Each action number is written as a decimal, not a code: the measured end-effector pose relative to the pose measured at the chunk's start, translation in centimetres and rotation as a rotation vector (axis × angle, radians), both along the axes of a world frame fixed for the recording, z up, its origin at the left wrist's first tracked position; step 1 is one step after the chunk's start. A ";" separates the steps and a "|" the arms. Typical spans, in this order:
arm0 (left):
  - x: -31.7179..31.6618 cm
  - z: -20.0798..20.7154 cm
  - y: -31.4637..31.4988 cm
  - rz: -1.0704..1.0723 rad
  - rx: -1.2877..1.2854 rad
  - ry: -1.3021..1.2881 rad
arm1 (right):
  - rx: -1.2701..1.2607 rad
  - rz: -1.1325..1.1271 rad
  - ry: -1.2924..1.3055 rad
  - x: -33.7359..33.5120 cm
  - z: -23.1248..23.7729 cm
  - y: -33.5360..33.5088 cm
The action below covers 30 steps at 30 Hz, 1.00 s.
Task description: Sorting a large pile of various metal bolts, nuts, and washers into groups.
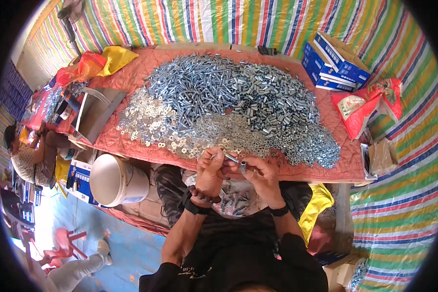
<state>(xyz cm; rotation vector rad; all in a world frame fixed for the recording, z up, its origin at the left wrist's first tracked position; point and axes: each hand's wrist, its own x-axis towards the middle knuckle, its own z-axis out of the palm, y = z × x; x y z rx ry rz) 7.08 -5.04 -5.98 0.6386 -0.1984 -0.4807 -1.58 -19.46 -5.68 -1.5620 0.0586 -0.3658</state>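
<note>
Above the near edge of the table, my left hand (209, 170) pinches a silver bolt (231, 158) that points to the right. Close beside it, my right hand (264, 179) grips a short metal sleeve (243, 166), its open end facing up. The bolt's tip is near the sleeve; whether they touch I cannot tell. Beyond my hands lies a broad heap of hardware: long bolts (190, 82), short sleeves (280, 95), flat washers (148, 117), small rings (224, 130) and nuts (319, 150).
A red quilted cloth (343, 163) covers the table. Blue boxes (336, 63) and a red bag (357, 112) stand at the right. Leftward are a metal tray (98, 112) and a white bucket (111, 180). Another person (31, 158) sits far left; a leg (78, 275) shows lower left.
</note>
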 end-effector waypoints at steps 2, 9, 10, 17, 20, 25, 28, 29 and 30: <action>0.0 -0.1 -0.2 0.003 0.022 -0.009 | -0.077 -0.006 0.021 -0.2 -0.2 -0.3; -0.9 -1.6 -0.7 0.057 0.117 -0.074 | -0.277 -0.047 0.036 -0.6 0.5 -0.5; -1.1 -2.1 -0.8 0.048 0.116 -0.073 | -0.277 -0.055 0.039 -0.5 0.2 -0.6; -3.2 -5.4 -1.2 0.136 0.420 0.018 | -0.620 -0.197 -0.145 -0.7 -3.3 -0.4; -3.8 -7.4 -0.7 0.065 0.562 -0.024 | -0.565 -0.192 -0.048 -1.1 -5.7 -1.0; -3.0 -11.3 0.6 -0.223 0.517 0.226 | -0.468 -0.067 0.042 -1.8 -7.7 -0.8; -3.7 -13.3 1.2 -0.481 0.431 0.478 | -0.603 -0.047 0.043 -1.9 -8.5 -0.5; -4.1 -13.8 1.2 -0.489 0.409 0.479 | -0.619 -0.034 0.077 -1.9 -9.0 -0.6; -4.4 -14.3 1.2 -0.496 0.388 0.481 | -0.615 -0.036 0.080 -1.8 -9.6 -0.7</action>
